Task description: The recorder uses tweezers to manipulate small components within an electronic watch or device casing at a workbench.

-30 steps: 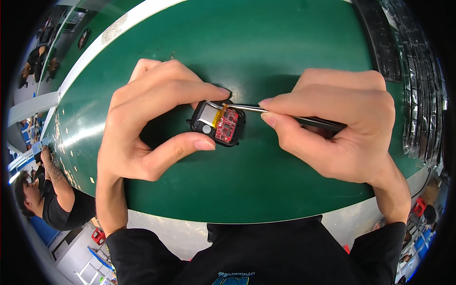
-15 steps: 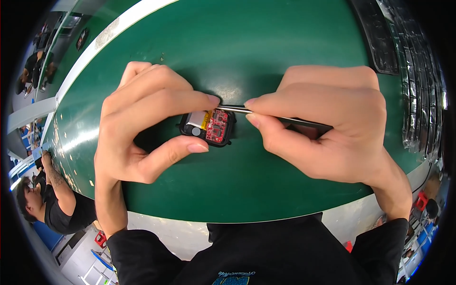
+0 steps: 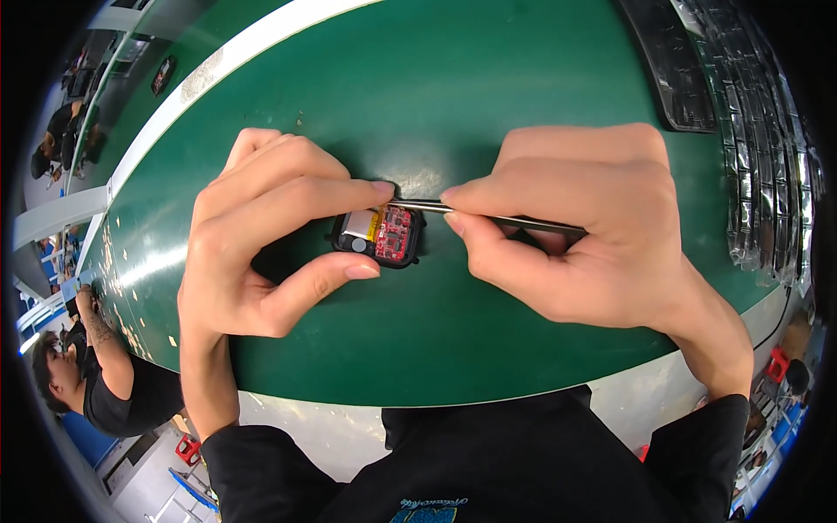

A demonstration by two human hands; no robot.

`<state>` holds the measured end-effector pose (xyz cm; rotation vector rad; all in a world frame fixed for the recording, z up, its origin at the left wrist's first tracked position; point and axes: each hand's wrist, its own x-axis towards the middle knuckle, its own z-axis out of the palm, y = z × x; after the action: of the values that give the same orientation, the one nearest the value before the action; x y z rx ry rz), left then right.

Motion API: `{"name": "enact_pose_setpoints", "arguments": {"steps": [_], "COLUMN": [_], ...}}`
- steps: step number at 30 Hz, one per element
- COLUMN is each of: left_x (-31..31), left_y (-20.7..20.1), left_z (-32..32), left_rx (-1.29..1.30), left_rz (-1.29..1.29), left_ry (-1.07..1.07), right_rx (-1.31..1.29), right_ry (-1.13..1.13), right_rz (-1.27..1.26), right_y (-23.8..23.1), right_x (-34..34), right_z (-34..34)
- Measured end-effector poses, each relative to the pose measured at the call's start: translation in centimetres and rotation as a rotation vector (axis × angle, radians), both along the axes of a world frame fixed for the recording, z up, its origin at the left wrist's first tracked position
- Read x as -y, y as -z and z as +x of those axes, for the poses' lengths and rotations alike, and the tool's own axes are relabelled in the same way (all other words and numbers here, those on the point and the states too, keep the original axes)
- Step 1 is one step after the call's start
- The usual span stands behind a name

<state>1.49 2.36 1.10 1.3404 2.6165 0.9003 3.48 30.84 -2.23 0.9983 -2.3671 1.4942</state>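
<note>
A small black device housing (image 3: 419,237) stands open-side up on the green table. Inside it are a red circuit board (image 3: 398,237) and a silver battery (image 3: 358,224) with yellow tape along one edge. My left hand (image 3: 253,235) steadies it, index finger at the top edge and thumb at the lower one. In my right hand (image 3: 584,227), thumb and fingers pinch a pair of metal tweezers (image 3: 420,206). Their tips reach the housing's upper edge beside my left index fingertip, which partly hides whatever they touch.
Black plastic trays (image 3: 671,70) and a stack of clear-wrapped trays (image 3: 758,148) line the right side of the green table (image 3: 453,349). A white rail (image 3: 218,65) runs along the far left edge. Another person (image 3: 113,375) sits at the left.
My right hand and the tweezers have shifted slightly left, bringing the tips further over the housing's upper edge. My left hand keeps its grip, and the view has shifted slightly.
</note>
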Motion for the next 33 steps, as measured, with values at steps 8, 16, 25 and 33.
{"name": "enact_pose_setpoints", "arguments": {"steps": [8, 16, 25, 33], "left_x": [-0.1, -1.1, -1.5, -12.9], "left_y": [0.0, -1.2, -0.4, -7.8], "left_z": [-0.1, 0.5, 1.2, -1.0], "left_rx": [0.016, 0.080, -0.007, -0.120], "left_rz": [0.020, -0.041, 0.043, 0.269], "left_ry": [0.004, -0.059, -0.093, 0.191], "right_rx": [-0.174, -0.126, -0.074, -0.134], "right_ry": [-0.022, 0.120, 0.210, 0.119], "right_rz": [0.092, -0.014, -0.024, -0.011], "right_y": [0.2, -1.5, -1.6, -1.5], "right_x": [0.0, -1.7, -1.6, -3.3], "right_z": [0.5, -0.9, -0.6, -0.4]}}
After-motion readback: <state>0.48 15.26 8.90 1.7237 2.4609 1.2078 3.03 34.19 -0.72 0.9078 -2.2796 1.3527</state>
